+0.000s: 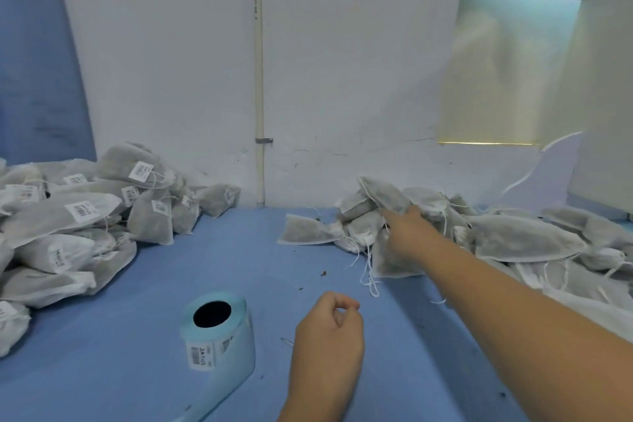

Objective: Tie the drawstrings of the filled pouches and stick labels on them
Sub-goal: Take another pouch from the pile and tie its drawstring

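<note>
Two heaps flank the blue table (pixel 239 267): labelled pouches (pixel 82 212) at nine o'clock, untied pouches (pixel 524 236) at three. The right hand (pixel 407 229) reaches into the untied heap, fingertips at a pouch (pixel 383 193) lying toward eleven o'clock from the palm, its long axis running roughly ten to four; whether the fingers have closed on it I cannot tell. The left hand (pixel 329 329), at six o'clock, is clenched on nothing visible (it is the farther one). Loose drawstrings (pixel 371 271) trail below the heap and could snag neighbours on a lift. The label roll (pixel 219 336) stands at seven o'clock.
</note>
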The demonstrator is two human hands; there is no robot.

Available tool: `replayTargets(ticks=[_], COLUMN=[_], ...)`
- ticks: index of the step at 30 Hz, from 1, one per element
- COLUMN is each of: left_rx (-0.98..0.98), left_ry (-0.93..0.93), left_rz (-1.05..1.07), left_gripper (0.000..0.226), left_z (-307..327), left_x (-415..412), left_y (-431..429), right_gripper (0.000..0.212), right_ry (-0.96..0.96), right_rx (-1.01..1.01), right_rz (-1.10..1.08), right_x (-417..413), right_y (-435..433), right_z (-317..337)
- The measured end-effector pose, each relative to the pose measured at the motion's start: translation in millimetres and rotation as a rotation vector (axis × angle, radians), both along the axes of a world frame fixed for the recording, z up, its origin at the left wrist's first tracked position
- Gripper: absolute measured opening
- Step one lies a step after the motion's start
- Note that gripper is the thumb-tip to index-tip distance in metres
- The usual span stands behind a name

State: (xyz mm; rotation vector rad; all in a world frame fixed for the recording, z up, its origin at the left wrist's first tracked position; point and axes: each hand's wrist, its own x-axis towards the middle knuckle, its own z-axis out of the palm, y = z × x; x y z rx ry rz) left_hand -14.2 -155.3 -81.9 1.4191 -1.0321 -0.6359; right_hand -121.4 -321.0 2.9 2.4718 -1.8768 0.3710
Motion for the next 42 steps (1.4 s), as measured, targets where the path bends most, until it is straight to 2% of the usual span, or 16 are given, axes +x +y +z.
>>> replayTargets(ticks=[3,11,17,19,22,24,26,28,30,33,35,38,40,42], left_rx=[0.012,0.056,0.074,0.065,0.042,0.021,-0.013,-0.069,-0.149,-0.211,-0.246,-0.257,-0.258,-0.279], left_ry=[-0.033,-0.045,-0.072,-0.078,-0.089,-0.089,-0.068,-0.012,0.058,0.036,-0.044,-0.191,-0.248,-0.298], left_rz=[-0.007,-0.010,-0.025,-0.027,-0.035,-0.040,-0.022,0.019,0.052,-0.016,-0.083,-0.156,-0.157,-0.149], left_gripper=[0.017,0.014,0.013,0.013,0.014,0.016,0.016,0.014,0.007,0.016,0.013,0.007,0.015,0.023], left_z=[-1.3,-3.6,-1.4,-1.5,-0.6,1.0,3.1,7.4,11.0,13.2,13.2,12.2,11.4,13.8], left_x=[0.7,0.7,1.1,1.2,2.5,4.0,3.7,2.9,2.5,0.2,-3.4,-9.8,-13.5,-17.9], left_y=[-1.9,-3.8,-2.6,-1.4,1.5,3.6,5.3,9.5,14.3,20.6,24.9,31.1,32.6,34.9], right_gripper=[0.053,0.048,0.034,0.039,0.030,0.031,0.034,0.029,0.023,0.021,0.023,0.020,0.013,0.007], right_ry=[-0.143,0.098,0.017,-0.069,-0.276,-0.485,-0.765,-1.051,-1.212,-1.292,-1.297,-1.189,-1.120,-1.172], right_rx=[0.004,0.026,-0.159,-0.175,-0.198,-0.182,-0.087,0.028,0.145,0.350,0.387,0.310,0.239,0.198], right_rz=[-0.110,-0.146,-0.028,0.020,0.022,0.035,0.084,0.141,0.172,0.177,0.166,0.157,0.132,0.135], right_x=[12.4,15.5,0.4,-5.7,-19.7,-29.0,-38.8,-46.2,-50.3,-50.7,-49.8,-53.6,-58.9,-62.8], right_y=[-19.6,-63.3,-50.7,-30.9,8.6,42.3,81.7,121.2,150.9,180.4,191.8,196.6,195.1,195.8], right_z=[5.6,1.2,1.2,-0.1,-0.7,-0.6,-3.1,-9.1,-19.7,-40.7,-51.6,-60.7,-61.1,-57.9])
